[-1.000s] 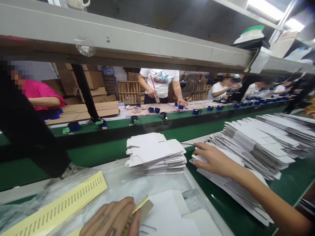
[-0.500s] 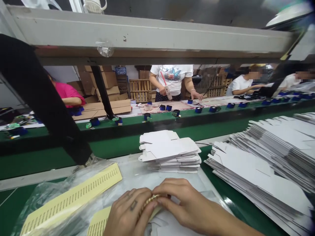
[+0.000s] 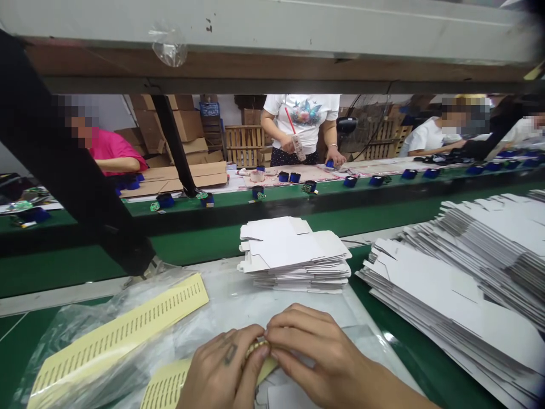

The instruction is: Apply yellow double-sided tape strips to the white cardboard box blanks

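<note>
Low in the middle, my left hand (image 3: 219,372) is closed around a yellow label sheet (image 3: 166,387) printed with rows of small dark text. The sheet bends over between finger and thumb, its curled edge showing at the fingertips. My right hand (image 3: 317,349) pinches the same edge, its fingertips touching those of the left. Part of the sheet is hidden by my hands. Beneath them lies a flat white piece (image 3: 283,397). Another yellow label sheet (image 3: 123,335) rests on clear plastic film (image 3: 80,324) to the left.
Flat white cartons (image 3: 293,255) are stacked just beyond my hands, with larger stacks (image 3: 443,307) at right. A green conveyor (image 3: 204,236) carries blue rings with circuit boards. A black post (image 3: 85,165) and overhead shelf (image 3: 272,34) frame the view. Co-workers sit and stand across the belt.
The view has tipped down slightly. My right fingers have closed in toward the left hand, so less of the curled edge shows. A co-worker's hand opposite is now at a blue ring.
</note>
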`<state>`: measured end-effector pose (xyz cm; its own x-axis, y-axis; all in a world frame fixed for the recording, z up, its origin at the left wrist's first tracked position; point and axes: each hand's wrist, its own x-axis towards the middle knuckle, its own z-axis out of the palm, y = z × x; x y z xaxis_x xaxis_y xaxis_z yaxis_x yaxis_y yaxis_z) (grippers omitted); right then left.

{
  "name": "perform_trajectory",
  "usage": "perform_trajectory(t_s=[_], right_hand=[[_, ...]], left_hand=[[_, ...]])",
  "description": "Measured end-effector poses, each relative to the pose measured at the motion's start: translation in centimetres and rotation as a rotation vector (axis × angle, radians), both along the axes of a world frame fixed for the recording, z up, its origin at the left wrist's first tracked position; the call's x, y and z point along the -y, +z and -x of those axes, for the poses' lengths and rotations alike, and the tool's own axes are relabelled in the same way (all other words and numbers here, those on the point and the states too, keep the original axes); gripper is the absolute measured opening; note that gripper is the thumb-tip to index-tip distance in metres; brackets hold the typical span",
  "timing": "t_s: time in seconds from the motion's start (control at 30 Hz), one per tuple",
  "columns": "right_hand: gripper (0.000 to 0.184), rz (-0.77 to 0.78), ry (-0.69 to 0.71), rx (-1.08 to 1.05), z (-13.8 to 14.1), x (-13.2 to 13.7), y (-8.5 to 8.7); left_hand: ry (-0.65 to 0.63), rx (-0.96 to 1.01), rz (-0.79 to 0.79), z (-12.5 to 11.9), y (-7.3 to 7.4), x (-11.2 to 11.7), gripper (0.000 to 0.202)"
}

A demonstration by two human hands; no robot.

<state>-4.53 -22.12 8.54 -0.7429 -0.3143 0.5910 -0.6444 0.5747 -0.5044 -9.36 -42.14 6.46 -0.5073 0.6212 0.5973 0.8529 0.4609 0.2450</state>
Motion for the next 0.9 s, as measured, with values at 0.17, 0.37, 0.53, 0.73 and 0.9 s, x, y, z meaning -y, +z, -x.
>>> perform_trajectory(t_s=[0.17, 0.37, 0.53, 0.73, 0.9], right_hand=[[0.021, -0.104, -0.082, -0.206, 0.0, 0.0, -0.6], [0.023, -0.094, -0.096, -0.299, -0.1, 0.3, -0.7], [0.025, -0.007, -0.046, -0.241, -0.2, 0.6, -0.5], [0.017, 0.28, -0.04, 0.038, -0.6, 0.2, 0.0], [0.014, 0.321, -0.092, 0.376, 0.4, -0.9, -0.3]], left_hand=[[0.013, 0.013, -0.013, 0.1, -0.2, 0.1, 0.015], [0.043, -0.009, -0.002, 0.0, -0.2, 0.2, 0.017], [0.03, 0.008, -0.04, -0.1, 0.1, -0.1, 0.017], [0.067, -0.012, -0.052, 0.0, 0.6, 0.0, 0.014], [-0.096, -0.056, 0.087, -0.1, 1.6, 0.8, 0.011]])
